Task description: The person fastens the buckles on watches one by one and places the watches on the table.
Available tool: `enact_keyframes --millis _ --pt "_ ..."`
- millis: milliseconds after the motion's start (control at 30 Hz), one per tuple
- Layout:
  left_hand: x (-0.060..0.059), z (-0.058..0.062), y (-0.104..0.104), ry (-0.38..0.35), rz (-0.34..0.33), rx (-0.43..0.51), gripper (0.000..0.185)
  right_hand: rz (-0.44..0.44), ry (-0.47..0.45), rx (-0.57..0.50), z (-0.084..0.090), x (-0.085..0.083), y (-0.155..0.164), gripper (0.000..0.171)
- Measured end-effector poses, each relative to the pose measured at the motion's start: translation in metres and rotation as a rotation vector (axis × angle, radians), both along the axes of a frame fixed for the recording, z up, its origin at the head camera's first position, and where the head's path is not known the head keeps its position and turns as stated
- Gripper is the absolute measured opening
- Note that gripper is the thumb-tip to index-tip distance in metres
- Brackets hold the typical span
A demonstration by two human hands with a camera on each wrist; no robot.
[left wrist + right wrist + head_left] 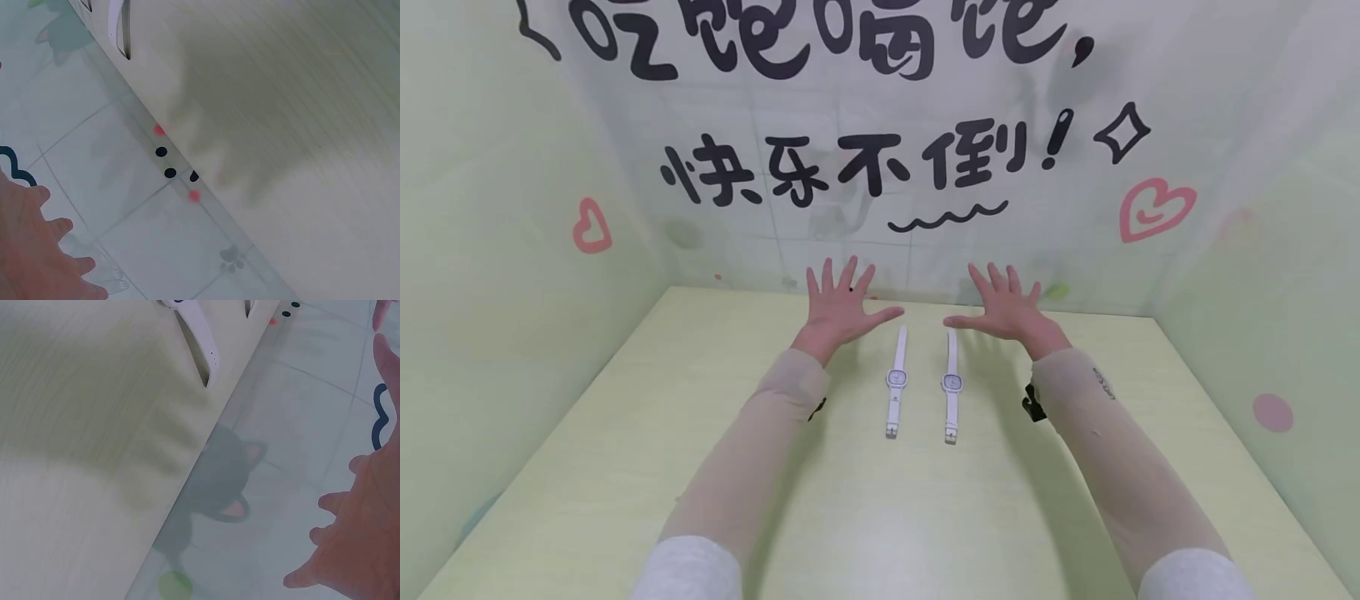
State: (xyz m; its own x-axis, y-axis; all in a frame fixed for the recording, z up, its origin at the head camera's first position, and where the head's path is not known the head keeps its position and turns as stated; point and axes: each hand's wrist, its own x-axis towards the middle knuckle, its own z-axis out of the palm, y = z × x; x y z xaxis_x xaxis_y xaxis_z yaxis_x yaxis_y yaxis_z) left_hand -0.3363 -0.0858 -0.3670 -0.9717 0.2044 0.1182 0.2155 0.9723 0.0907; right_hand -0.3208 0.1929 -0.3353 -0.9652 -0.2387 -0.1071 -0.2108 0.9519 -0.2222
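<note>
Two white wristwatches lie side by side on the table, straps stretched out lengthwise: a left watch [897, 379] and a right watch [952, 382]. My left hand [838, 308] hovers beyond and left of the left watch, fingers spread and holding nothing. Mirroring it, my right hand [1004, 307] is spread above the table's far side, its thumb near the far strap end of the right watch. In the right wrist view a watch strap [200, 334] shows at the top, apart from the hand. The left wrist view catches only a strap end [116, 25].
The pale wooden table [850, 517] ends at a back wall [730, 250] printed with dark lettering and hearts. Side walls [505, 275] close it in at left and right. Dark bands sit at both wrists.
</note>
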Motion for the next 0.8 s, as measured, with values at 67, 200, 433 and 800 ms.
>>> enact_keyframes --millis 67,200,433,800 --pt "0.001 0.0 0.0 -0.002 -0.006 0.004 0.1 0.0 0.0 0.003 -0.001 0.0 0.0 0.109" --pt "0.003 0.002 0.0 -0.013 -0.015 0.002 0.1 -0.005 -0.004 -0.004 -0.001 0.001 0.0 0.109" --pt "0.012 0.006 0.002 -0.01 -0.046 -0.005 0.1 0.002 -0.016 -0.043 0.001 0.007 -0.001 0.108" --pt "0.02 0.004 0.002 -0.005 -0.07 0.0 0.099 0.01 -0.02 -0.038 -0.004 0.007 -0.002 0.107"
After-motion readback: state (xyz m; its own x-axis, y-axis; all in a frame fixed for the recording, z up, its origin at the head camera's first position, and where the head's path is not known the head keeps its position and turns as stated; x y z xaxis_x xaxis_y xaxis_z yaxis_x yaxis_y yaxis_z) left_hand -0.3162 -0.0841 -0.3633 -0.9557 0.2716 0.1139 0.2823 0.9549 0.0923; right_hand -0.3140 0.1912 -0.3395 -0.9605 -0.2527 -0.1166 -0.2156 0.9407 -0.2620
